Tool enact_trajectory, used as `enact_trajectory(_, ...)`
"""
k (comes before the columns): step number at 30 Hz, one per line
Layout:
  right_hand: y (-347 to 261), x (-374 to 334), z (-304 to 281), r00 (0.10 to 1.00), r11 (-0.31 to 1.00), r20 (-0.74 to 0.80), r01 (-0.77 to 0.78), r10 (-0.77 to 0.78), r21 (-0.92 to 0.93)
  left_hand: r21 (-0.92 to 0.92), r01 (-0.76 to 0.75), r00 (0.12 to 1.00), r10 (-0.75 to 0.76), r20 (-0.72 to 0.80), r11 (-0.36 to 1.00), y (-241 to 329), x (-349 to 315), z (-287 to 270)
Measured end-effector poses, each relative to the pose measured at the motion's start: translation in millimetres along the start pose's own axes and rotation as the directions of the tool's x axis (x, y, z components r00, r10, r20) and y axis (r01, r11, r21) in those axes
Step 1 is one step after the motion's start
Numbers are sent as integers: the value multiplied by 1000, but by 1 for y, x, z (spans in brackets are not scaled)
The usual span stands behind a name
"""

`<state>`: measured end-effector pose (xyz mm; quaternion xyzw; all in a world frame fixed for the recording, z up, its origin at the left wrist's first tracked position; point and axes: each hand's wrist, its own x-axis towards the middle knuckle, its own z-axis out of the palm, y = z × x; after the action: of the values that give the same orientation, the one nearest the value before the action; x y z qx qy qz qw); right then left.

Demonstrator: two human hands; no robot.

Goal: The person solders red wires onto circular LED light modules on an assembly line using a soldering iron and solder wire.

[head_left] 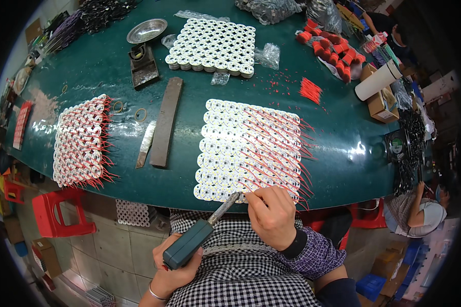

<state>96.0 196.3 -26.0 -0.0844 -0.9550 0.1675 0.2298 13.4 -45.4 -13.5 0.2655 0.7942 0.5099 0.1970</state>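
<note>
My left hand (pixel 182 268) is wrapped round the dark green body of a soldering gun (pixel 189 244). Its metal barrel points up and right, the tip at the near edge of a white panel of small round LED boards (pixel 217 146). Thin red wires (pixel 274 140) lie across the right part of that panel, their loose ends hanging past its right edge. My right hand (pixel 274 217) is closed in a pinch just right of the tip, over the panel's near edge. Whatever its fingertips hold is too small to make out.
Left stands another wired panel (pixel 79 143). A dark bar (pixel 166 123) and a blade (pixel 146 146) lie between the panels. Behind are stacked white panels (pixel 212 46), a metal dish (pixel 147 30), cut red wires (pixel 310 90), red spools (pixel 338 53) and a white bottle (pixel 378 80).
</note>
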Motion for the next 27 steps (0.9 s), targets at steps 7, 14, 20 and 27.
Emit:
enact_trajectory(7,-1,2,-2,1000,1000,16,-6,6,-15,10,3,1000,-3,-26,1000,-15,-11,-1)
enact_trajectory(14,0,19,-1,1000,1000,-6,17,-17,-23,-57,21,995,-27,-97,998,-6,-3,0)
enact_trajectory(20,5,18,11,1000,1000,7,5,-4,-23,-55,-56,995,51,-86,997,-6,6,4)
enact_trajectory(27,4,24,16,998,998,-22,-55,55,-1,-110,-33,997,24,-79,993,-6,12,7)
